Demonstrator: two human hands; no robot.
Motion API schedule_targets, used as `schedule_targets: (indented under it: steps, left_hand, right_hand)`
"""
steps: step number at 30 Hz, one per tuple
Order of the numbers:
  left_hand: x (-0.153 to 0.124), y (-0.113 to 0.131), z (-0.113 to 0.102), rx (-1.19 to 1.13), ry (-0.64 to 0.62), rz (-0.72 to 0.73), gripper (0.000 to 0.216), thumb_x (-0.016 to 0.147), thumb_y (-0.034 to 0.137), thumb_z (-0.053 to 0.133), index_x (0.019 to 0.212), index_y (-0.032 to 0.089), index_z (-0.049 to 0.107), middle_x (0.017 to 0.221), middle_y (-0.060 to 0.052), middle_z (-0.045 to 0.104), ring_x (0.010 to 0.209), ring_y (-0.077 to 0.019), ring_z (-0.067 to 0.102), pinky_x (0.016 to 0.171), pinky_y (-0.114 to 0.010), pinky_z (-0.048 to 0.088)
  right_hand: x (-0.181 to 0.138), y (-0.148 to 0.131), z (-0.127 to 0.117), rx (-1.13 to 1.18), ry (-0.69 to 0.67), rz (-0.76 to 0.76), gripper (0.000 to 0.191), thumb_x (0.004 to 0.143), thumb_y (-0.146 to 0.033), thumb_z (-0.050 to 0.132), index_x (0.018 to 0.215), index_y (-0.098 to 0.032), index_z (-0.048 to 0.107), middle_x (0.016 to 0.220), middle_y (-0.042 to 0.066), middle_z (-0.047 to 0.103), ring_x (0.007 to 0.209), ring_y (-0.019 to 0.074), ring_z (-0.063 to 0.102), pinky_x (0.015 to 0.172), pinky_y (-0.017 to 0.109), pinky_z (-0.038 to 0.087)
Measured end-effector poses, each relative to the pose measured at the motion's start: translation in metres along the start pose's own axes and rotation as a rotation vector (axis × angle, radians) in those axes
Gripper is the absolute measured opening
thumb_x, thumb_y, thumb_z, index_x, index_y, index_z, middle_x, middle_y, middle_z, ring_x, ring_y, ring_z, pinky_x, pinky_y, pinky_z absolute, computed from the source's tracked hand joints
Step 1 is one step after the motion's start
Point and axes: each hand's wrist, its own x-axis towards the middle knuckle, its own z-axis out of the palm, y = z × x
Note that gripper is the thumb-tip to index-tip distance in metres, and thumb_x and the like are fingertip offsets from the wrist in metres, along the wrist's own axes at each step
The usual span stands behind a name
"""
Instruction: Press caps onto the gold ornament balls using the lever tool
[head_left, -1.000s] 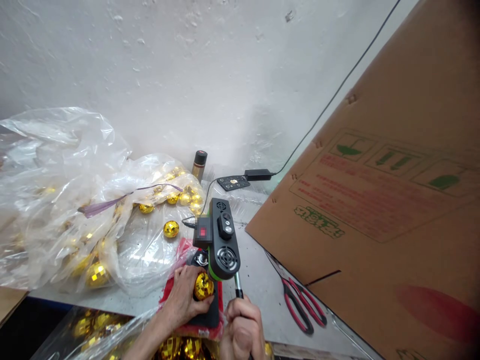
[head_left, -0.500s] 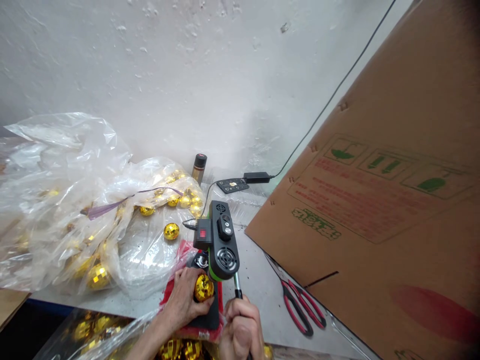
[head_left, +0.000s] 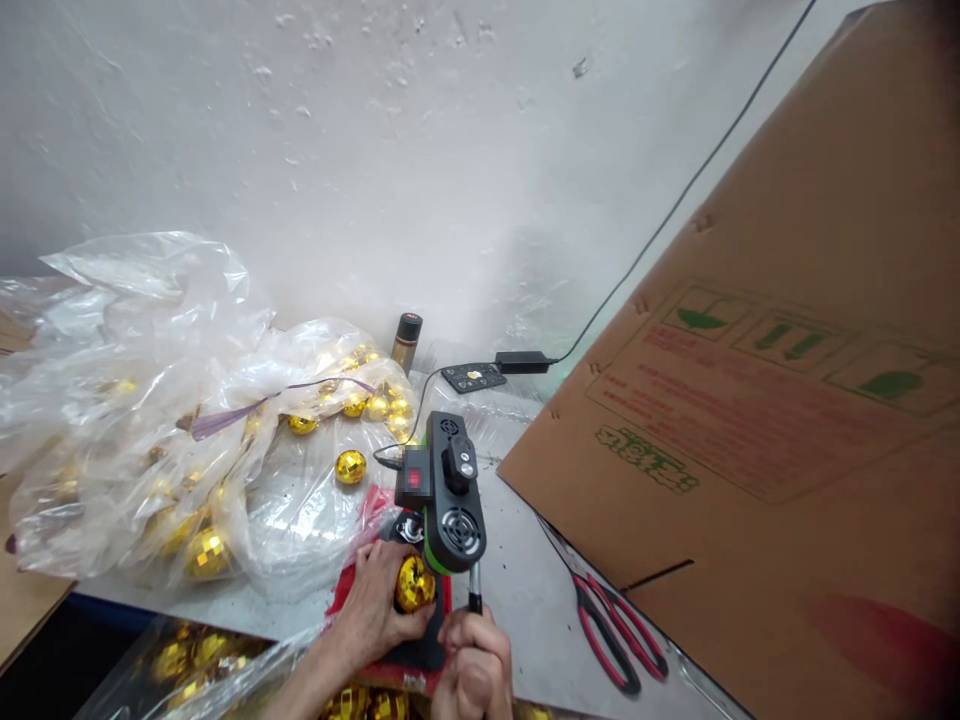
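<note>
My left hand (head_left: 373, 605) is closed around a gold mirror ball (head_left: 415, 584) on the black base (head_left: 424, 645) of a small machine. The machine's black and green head (head_left: 454, 495) stands just behind and above the ball. My right hand (head_left: 476, 665) is wrapped round the black grip of a metal lever (head_left: 475, 590) that comes out at the machine's right side. Red plastic (head_left: 341, 590) lies under the base. How the ball meets the machine is hidden by my fingers and the head.
A clear plastic bag (head_left: 150, 400) of gold balls spreads over the left, with a loose gold ball (head_left: 350, 467) nearby. Red-handled scissors (head_left: 611, 630) lie beside a large cardboard box (head_left: 750, 450). A black-capped can (head_left: 406, 340) and a power adapter (head_left: 523, 362) are by the wall.
The whole view has shifted slightly, so things appear a little lower and to the right. My left hand keeps the ball in place; my right hand stays on the lever, slightly further left against the machine.
</note>
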Motion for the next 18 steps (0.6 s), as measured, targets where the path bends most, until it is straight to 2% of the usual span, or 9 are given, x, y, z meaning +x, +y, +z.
schedule_targets:
  steps: [3,6,9,11,15,17,18]
  left_hand:
    - [-0.001,-0.002,0.002,-0.001,0.017,0.013,0.041,0.071,0.027,0.077,0.111,0.021,0.069,0.106,-0.009,0.076,0.102,-0.0355,0.07,0.098,-0.053,0.05]
    - [0.0,-0.002,0.002,-0.005,0.018,0.009,0.044,0.071,0.026,0.077,0.114,0.022,0.07,0.108,-0.01,0.077,0.104,-0.0357,0.07,0.099,-0.053,0.051]
    - [0.0,-0.001,-0.001,-0.009,0.012,-0.002,0.047,0.071,0.026,0.08,0.116,0.023,0.071,0.111,-0.01,0.077,0.107,-0.0367,0.07,0.099,-0.054,0.052]
    - [-0.006,-0.003,-0.003,-0.004,0.015,-0.001,0.051,0.071,0.027,0.083,0.122,0.024,0.072,0.114,-0.01,0.078,0.11,-0.0377,0.07,0.1,-0.055,0.053]
    - [-0.041,-0.031,0.005,0.073,0.008,0.113,0.073,0.073,0.034,0.092,0.142,0.027,0.067,0.128,-0.013,0.078,0.119,-0.0397,0.07,0.105,-0.054,0.054]
    - [-0.066,-0.053,0.013,0.154,-0.017,0.228,0.076,0.074,0.048,0.095,0.144,0.031,0.068,0.128,-0.012,0.081,0.116,-0.0387,0.072,0.103,-0.05,0.056]
    - [-0.076,-0.064,0.015,0.193,-0.024,0.273,0.071,0.078,0.053,0.092,0.142,0.035,0.07,0.126,-0.01,0.082,0.113,-0.0369,0.074,0.101,-0.047,0.057]
  right_hand:
    - [-0.001,0.01,-0.005,0.008,-0.069,-0.105,0.039,0.113,-0.022,0.041,0.076,-0.022,0.054,0.078,-0.003,0.064,0.065,0.0107,0.061,0.074,0.029,0.056]
    - [0.012,0.004,-0.013,-0.009,-0.136,-0.145,0.038,0.113,-0.026,0.046,0.077,-0.022,0.059,0.075,-0.003,0.068,0.065,0.0111,0.065,0.077,0.029,0.059]
    - [0.044,-0.019,-0.017,-0.05,-0.113,0.044,0.041,0.113,-0.023,0.042,0.074,-0.022,0.052,0.074,-0.003,0.062,0.062,0.0102,0.058,0.07,0.027,0.054]
    - [0.071,-0.035,-0.017,-0.03,-0.121,0.184,0.039,0.111,-0.021,0.048,0.072,-0.021,0.052,0.077,-0.002,0.061,0.06,0.0085,0.055,0.058,0.025,0.044]
    - [0.108,-0.052,-0.013,0.14,-0.135,0.145,0.034,0.108,-0.013,0.051,0.076,-0.02,0.057,0.072,-0.002,0.061,0.055,0.0085,0.055,0.059,0.026,0.042]
    - [0.108,-0.054,-0.012,0.124,-0.107,0.213,0.035,0.108,-0.013,0.052,0.075,-0.02,0.058,0.071,-0.001,0.06,0.053,0.0093,0.053,0.058,0.027,0.041]
    - [0.104,-0.055,-0.012,0.103,-0.097,0.256,0.035,0.108,-0.014,0.052,0.074,-0.02,0.057,0.072,-0.001,0.06,0.054,0.0097,0.053,0.058,0.027,0.039]
